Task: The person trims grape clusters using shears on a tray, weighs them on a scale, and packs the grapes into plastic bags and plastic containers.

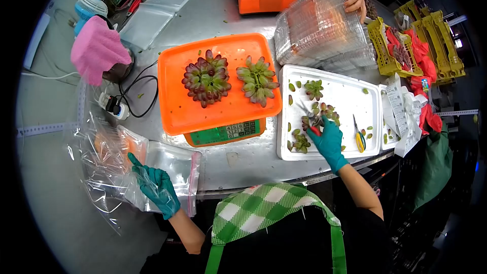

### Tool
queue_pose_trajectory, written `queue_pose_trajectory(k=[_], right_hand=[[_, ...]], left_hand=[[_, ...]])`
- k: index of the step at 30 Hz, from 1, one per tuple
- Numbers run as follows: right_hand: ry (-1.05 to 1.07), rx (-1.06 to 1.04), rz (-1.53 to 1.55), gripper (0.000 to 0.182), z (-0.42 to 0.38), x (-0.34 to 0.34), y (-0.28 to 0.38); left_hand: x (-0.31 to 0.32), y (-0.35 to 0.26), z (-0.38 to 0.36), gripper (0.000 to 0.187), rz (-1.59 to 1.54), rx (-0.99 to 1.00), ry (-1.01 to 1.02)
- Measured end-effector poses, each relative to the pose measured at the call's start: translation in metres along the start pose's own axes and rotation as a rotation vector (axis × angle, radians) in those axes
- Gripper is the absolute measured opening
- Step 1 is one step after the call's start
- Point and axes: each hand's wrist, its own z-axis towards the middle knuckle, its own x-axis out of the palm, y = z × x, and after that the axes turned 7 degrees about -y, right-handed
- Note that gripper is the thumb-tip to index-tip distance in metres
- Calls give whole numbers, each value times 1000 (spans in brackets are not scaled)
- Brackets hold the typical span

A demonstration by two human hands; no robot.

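Observation:
My left hand (pixel 156 189), in a teal glove, is at the table's left front edge. Its index finger is stretched out and the other fingers are bent on a crumpled clear plastic bag (pixel 109 172). Flat zip bags (pixel 175 165) lie beside it. My right hand (pixel 328 143), gloved too, is closed on red-handled snips (pixel 316 130) over a white foam tray (pixel 355 73). Their blades point at small succulents (pixel 324 110) and loose leaves in the tray. Yellow-handled scissors (pixel 360 141) lie there as well.
Two large succulents, a dark one (pixel 206 78) and a greener one (pixel 257 81), sit on an orange scale (pixel 175 116). Behind are clear plastic boxes (pixel 319 25), another person's hand (pixel 355 1) and a second orange scale (pixel 266 2). A pink cloth (pixel 100 48) and black cable (pixel 156 91) are left.

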Motion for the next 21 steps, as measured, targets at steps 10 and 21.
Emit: queue_pose_trajectory(k=[10, 21], right_hand=[[-100, -156, -181, 77, -17, 5, 17], [-355, -509, 545, 12, 80, -46, 151]], left_hand=[[1, 0, -2, 47, -9, -41, 63], [3, -1, -10, 46, -28, 1, -19]])
